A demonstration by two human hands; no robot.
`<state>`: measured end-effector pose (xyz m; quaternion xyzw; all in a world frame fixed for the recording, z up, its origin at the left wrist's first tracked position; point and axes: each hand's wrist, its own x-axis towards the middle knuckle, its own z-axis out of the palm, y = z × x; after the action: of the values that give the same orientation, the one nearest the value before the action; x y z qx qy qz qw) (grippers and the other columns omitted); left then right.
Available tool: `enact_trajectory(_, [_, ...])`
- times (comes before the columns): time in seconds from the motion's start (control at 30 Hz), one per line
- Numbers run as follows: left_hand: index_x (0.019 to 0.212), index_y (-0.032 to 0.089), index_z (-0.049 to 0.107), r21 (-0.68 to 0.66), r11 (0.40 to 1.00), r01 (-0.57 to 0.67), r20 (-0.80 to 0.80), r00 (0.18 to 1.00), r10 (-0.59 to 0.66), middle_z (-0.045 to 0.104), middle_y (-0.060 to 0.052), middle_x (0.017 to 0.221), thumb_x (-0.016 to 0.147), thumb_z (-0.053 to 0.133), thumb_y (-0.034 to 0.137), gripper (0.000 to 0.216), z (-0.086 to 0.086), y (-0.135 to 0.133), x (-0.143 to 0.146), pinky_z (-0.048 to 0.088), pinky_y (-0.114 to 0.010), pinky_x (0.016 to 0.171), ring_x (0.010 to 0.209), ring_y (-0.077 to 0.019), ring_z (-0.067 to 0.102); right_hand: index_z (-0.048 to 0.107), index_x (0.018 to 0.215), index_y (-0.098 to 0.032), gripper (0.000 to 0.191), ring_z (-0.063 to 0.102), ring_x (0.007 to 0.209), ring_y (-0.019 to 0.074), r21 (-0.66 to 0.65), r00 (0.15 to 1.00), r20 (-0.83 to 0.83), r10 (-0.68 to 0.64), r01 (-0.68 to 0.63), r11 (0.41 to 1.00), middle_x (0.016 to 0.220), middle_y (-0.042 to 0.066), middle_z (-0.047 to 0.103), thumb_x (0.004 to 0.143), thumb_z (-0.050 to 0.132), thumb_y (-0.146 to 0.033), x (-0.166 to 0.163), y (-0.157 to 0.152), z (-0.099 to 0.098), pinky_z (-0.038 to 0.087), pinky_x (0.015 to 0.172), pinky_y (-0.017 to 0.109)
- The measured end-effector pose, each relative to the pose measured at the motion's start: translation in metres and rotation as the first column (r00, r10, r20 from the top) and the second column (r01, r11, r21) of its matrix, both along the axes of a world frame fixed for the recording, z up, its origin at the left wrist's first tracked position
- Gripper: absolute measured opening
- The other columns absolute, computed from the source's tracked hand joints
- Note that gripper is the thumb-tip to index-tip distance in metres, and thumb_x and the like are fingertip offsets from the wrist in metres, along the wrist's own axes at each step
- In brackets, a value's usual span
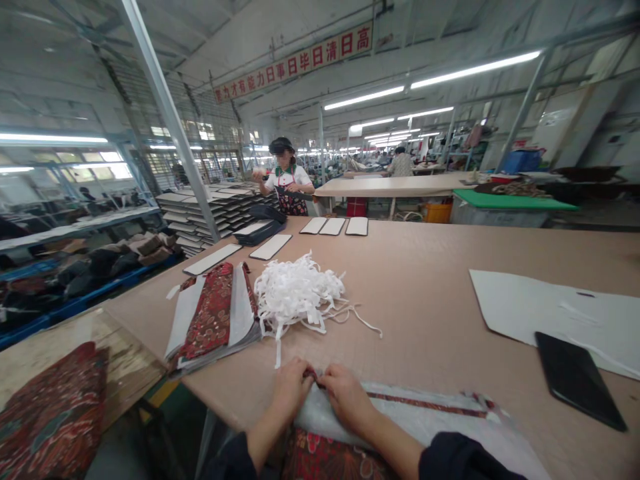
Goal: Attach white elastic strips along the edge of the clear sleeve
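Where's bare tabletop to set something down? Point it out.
Bare: the broad tabletop between the white strip pile and the white board. Crowded: left end, with layered patterned fabric; near edge, where the left hand and right hand pinch cloth.

On the right of the brown table (415,267), a black slab (580,380) is lying partly over a white sheet (535,307), while pale, dark-edged panels (271,247) are resting at the table's far left. Beyond the table, you are facing a co-worker (287,183); stacked boards (240,207) are standing off its far left edge, a green board (515,199) is lying past its far edge toward the right, and a red-lettered banner (295,63) is hanging high above.
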<state>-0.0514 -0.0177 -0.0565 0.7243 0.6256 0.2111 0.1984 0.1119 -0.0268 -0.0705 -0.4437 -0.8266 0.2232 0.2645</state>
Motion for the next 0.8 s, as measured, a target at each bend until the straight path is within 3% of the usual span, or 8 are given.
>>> enact_trajectory(0.2, [0.063,0.014,0.058,-0.115,0.993,-0.021,0.004,1.0,0.021,0.057,0.0,0.063,0.065,0.053,0.017,0.006,-0.009,0.022,-0.003,0.037,-0.025,0.057,0.062,-0.015,0.053,0.063,0.089,-0.02,0.023,0.047,0.082,0.015,0.027,1.0,0.02,-0.016,0.016,1.0,0.084,0.003,0.055,0.082,0.043,-0.011,-0.001,-0.001,-0.002,0.035,0.074,0.025])
enact_trajectory(0.37, [0.067,0.016,0.055,0.031,0.999,0.034,-0.016,0.999,-0.034,0.056,-0.002,0.072,0.069,0.05,0.017,0.006,0.015,-0.003,0.0,0.037,-0.029,0.069,0.074,-0.0173,0.052,0.063,0.084,-0.019,0.023,0.046,0.083,0.0158,0.043,0.999,0.027,-0.04,0.038,0.998,0.084,0.004,0.056,0.083,0.041,-0.013,-0.001,0.0,-0.003,0.036,0.075,0.025])
enact_trajectory(0.47, [0.068,0.017,0.052,0.077,0.992,0.098,0.097,0.99,-0.106,0.056,-0.002,0.071,0.074,0.047,0.024,0.01,0.021,-0.017,0.0,0.038,-0.031,0.07,0.073,-0.0174,0.052,0.063,0.08,-0.017,0.023,0.047,0.084,0.0161,0.007,1.0,0.02,-0.021,0.021,1.0,0.084,0.005,0.056,0.081,0.04,-0.012,0.001,0.003,-0.001,0.037,0.075,0.025])
enact_trajectory(0.57, [0.075,0.017,0.052,0.007,0.997,0.072,0.281,0.957,-0.071,0.056,-0.002,0.07,0.076,0.045,0.028,0.013,0.011,-0.017,-0.001,0.041,-0.03,0.066,0.069,-0.017,0.053,0.061,0.088,-0.017,0.025,0.049,0.086,0.0156,-0.085,0.998,-0.062,0.002,-0.007,0.996,0.087,0.005,0.058,0.077,0.04,-0.008,0.003,0.009,0.004,0.037,0.079,0.025])
enact_trajectory(0.67, [0.099,0.016,0.049,-0.013,1.0,0.02,0.362,0.932,-0.014,0.058,-0.003,0.079,0.072,0.047,0.026,0.029,-0.005,-0.011,-0.001,0.043,-0.033,0.075,0.077,-0.0185,0.055,0.055,0.096,-0.017,0.03,0.051,0.083,0.0149,-0.174,0.987,-0.159,0.001,-0.029,0.984,0.086,0.004,0.06,0.073,0.038,-0.006,0.002,0.016,0.009,0.039,0.077,0.025])
enact_trajectory(0.8, [0.112,0.013,0.042,-0.009,1.0,0.025,0.398,0.917,-0.02,0.06,-0.005,0.082,0.07,0.045,0.022,0.043,-0.017,-0.009,0.002,0.042,-0.037,0.082,0.082,-0.0194,0.056,0.052,0.083,-0.017,0.025,0.049,0.078,0.0146,-0.128,0.981,-0.179,0.071,-0.094,0.987,0.081,0.002,0.056,0.066,0.039,-0.004,0.0,0.023,0.016,0.039,0.071,0.024])
